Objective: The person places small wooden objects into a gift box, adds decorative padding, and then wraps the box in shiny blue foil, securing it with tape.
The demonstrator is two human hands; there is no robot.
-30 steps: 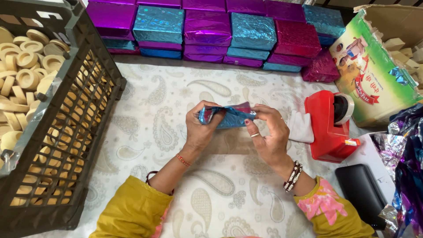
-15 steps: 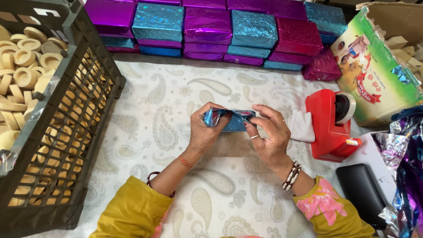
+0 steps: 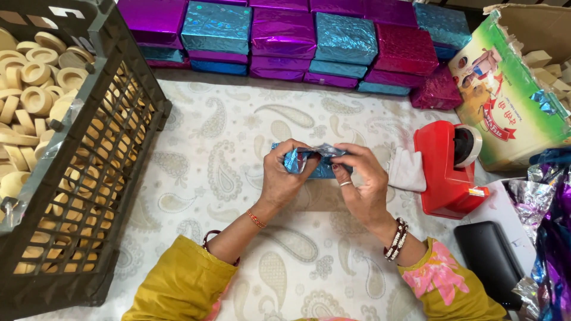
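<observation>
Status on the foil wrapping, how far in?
Done: stacked wrapped boxes in purple and blue line the back. In hand: left hand and right hand fold blue foil around one piece. Left: the crate holds many unwrapped rings.

Left hand (image 3: 284, 177) and right hand (image 3: 360, 181) meet at centre, fingers curled inward in a pinching grip.

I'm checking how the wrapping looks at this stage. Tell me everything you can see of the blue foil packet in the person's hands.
The blue foil packet is a small block wrapped in shiny, crinkled blue foil with silvery glints. It lies lengthwise, held just above the paisley cloth. The left hand pinches its left end and the right hand grips its right end, fingers folding loose foil along the top. Most of it is hidden by the hands, so what is inside cannot be told.
</observation>
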